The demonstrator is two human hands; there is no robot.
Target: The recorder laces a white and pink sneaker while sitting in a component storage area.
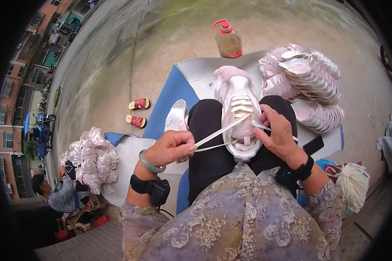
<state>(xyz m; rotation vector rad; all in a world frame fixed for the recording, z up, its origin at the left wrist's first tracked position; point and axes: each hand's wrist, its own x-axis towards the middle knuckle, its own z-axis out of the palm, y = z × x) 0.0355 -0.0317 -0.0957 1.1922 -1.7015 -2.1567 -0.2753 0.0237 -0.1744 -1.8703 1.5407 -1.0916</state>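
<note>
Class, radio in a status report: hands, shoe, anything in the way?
Left hand pinching white lace. Right hand at lacing, grip unclear. Pink shoe partly laced, toe pointing away. Nothing visibly blocking either hand.

View down from my head

Worn on my head, the left fisheye camera looks down over my knees [206, 130], with my hands [172, 145] near at mid-frame and the ground [104, 82] stretching ahead; buildings [6, 102] bend along the left rim.

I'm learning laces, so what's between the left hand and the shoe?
In the head view, white lace strands stretch from the left hand to the shoe, over a black trouser leg.
</note>
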